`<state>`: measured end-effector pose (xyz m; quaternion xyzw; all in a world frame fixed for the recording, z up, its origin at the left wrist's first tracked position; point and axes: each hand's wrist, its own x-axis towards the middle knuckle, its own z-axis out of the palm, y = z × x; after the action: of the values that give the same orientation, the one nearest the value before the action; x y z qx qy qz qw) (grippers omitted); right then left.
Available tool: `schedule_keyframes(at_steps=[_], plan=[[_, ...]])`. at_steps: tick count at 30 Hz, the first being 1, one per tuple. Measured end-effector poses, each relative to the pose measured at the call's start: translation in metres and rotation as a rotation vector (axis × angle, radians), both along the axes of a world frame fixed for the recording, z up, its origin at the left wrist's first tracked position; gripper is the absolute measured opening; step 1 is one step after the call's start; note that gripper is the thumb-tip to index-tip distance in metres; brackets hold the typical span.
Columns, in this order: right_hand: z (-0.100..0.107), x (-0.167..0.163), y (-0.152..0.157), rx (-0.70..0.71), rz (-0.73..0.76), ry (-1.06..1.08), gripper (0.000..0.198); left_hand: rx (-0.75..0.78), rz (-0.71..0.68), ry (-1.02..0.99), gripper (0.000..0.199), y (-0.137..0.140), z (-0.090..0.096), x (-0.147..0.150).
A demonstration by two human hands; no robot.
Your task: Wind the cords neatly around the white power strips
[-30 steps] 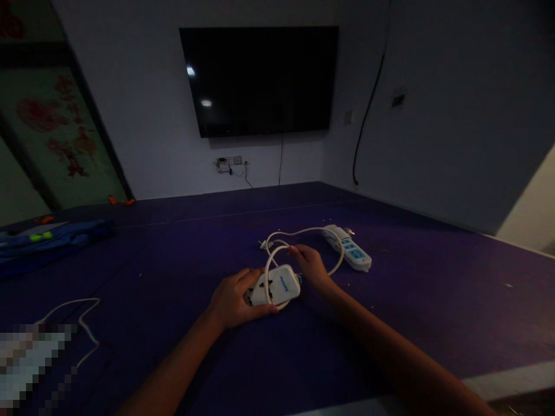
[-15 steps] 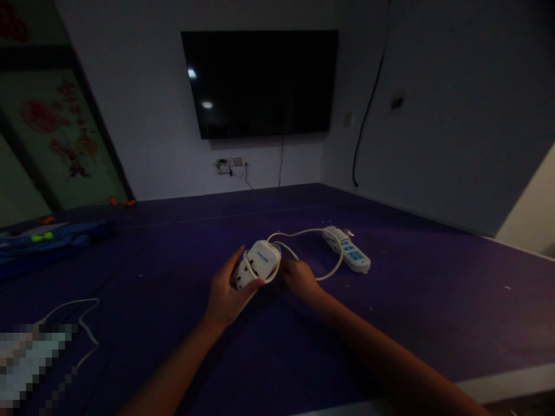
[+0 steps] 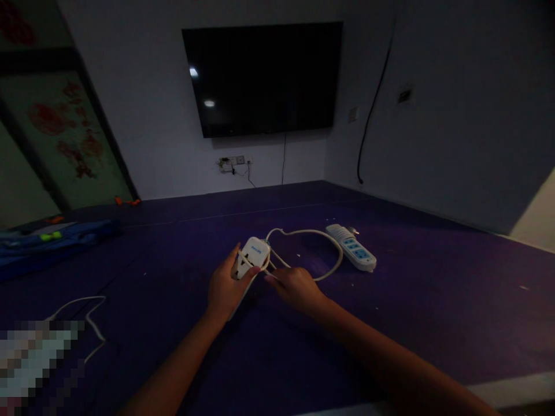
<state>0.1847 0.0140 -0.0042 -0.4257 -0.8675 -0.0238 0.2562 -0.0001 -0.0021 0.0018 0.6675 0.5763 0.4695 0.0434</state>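
Note:
My left hand (image 3: pixel 228 284) is wrapped round a white power strip (image 3: pixel 254 249) with blue lettering near its top end, held tilted above the purple surface. A white cord (image 3: pixel 323 233) crosses the strip's face and sweeps out to the right in a wide loop. Closed fingers of my right hand (image 3: pixel 299 287) pinch a stretch of that cord just right of the strip. Beyond the loop lies a second power strip (image 3: pixel 358 252), white with blue socket panels, with cord wound round its far end and a plug (image 3: pixel 354 230) beside it.
Purple matting (image 3: pixel 411 323) spreads across the floor area. Blue folded cloth (image 3: pixel 82 237) lies at the left, and another white cord (image 3: pixel 93 315) curls at the lower left beside a blurred patch. A television (image 3: pixel 264 81) hangs on the far wall above sockets (image 3: pixel 240 160).
My right hand has moved slightly left and down, drawing the cord across the strip's lower front. The held power strip has shifted a little left.

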Motion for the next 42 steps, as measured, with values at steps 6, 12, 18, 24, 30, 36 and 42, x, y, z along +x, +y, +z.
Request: schedule_keyframes(at_steps=[6, 12, 18, 24, 30, 36, 42], plan=[[0.000, 0.001, -0.006, -0.012, -0.023, -0.002, 0.034, -0.013, 0.006, 0.162, 0.069, -0.005, -0.002, 0.002], [0.002, 0.003, -0.007, -0.046, -0.102, 0.073, 0.043, 0.031, -0.074, 0.252, 0.062, -0.010, -0.001, -0.001], [-0.001, 0.008, -0.003, -0.009, -0.139, 0.144, 0.045, 0.028, -0.123, 0.150, 0.050, -0.009, 0.000, -0.001], [0.002, 0.009, -0.004, -0.047, -0.074, 0.118, 0.037, -0.036, -0.110, 0.085, 0.047, -0.002, -0.003, -0.001], [-0.004, 0.007, -0.003, 0.057, -0.020, 0.127, 0.029, -0.066, -0.073, 0.105, 0.047, -0.003, -0.002, 0.000], [-0.004, 0.007, 0.005, -0.180, 0.074, 0.270, 0.029, 0.020, 0.122, 0.201, 0.050, -0.003, 0.013, -0.014], [-0.002, 0.010, 0.005, -0.245, 0.346, 0.201, 0.015, 0.006, 0.298, 0.262, 0.057, 0.003, 0.018, -0.037]])
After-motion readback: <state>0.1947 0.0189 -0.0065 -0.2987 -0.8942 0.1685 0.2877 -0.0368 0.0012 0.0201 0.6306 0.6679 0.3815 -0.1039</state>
